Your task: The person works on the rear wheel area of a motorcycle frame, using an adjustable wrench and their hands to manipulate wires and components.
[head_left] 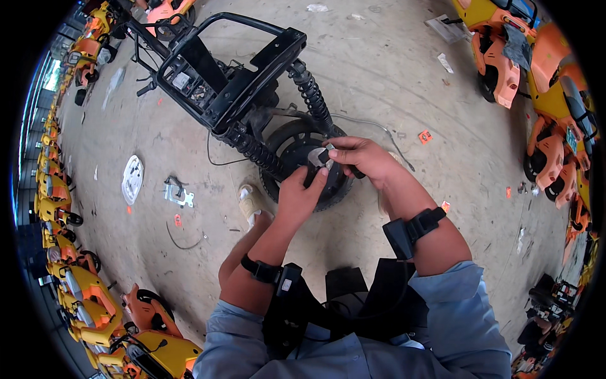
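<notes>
A black scooter frame [214,82] with coil shocks [314,95] rests over a black rear wheel [284,142]. Just above the wheel, both my hands close around a small dark-and-silver piece [323,156], whose shape I cannot make out fully. My left hand [303,192] pinches it from the lower left, thumb raised. My right hand [363,161] grips it from the right, with something dark like a handle partly showing under its fingers. My sandalled foot [251,203] is beside the wheel.
Yellow and orange scooters line both sides [88,297] [549,126]. On the concrete floor [442,177] lie a metal bracket [180,194], an oval pale plastic piece [132,180], a loose cable [391,136] and orange scraps [425,137].
</notes>
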{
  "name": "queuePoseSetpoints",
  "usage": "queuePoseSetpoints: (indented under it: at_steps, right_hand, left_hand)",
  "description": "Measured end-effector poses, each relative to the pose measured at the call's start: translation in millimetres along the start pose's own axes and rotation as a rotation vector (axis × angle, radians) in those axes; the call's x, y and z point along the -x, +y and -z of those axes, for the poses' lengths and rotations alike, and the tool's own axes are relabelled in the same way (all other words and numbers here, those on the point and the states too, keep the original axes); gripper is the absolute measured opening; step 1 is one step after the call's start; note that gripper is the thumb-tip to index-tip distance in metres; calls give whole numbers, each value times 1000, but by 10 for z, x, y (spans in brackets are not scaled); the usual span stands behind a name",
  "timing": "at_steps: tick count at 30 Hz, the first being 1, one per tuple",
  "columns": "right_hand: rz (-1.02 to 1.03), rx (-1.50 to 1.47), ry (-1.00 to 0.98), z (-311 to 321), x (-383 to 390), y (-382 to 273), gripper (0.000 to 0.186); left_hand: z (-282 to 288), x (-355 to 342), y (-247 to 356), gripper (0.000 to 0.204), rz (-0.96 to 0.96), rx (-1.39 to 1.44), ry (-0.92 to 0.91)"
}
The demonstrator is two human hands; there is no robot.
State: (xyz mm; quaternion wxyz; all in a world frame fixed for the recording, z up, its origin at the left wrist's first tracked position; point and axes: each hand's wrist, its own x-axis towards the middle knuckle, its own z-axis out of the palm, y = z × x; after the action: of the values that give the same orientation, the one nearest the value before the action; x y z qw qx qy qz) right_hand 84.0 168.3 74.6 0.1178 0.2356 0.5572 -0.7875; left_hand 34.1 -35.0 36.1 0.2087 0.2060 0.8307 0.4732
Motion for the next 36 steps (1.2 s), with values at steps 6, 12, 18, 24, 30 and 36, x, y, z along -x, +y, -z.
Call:
queuePoseSetpoints:
  at_steps: [6, 12, 18, 24, 30, 36]
  right_hand:
    - [-23, 30, 18, -34, -67, -19, 37]
    - [-61, 108, 30, -23, -136, -72, 41]
    - [-97, 152, 0, -11, -108, -167, 39]
    - [-155, 89, -2, -17, -118, -171, 42]
    - [-106, 81, -2, -50, -111, -142, 39]
    - [-66, 118, 22, -64, -168, -26, 43]
  left_hand:
    - [70, -6, 98, 34, -4, 7, 20]
    - [74, -64, 43, 37, 12, 71, 55]
    - [113, -83, 124, 35, 99, 100, -35]
    - [115, -112, 102, 36, 108, 114, -57]
    - [104, -95, 88, 38, 113, 127, -47]
    - [95, -86, 82, 41, 124, 116, -36]
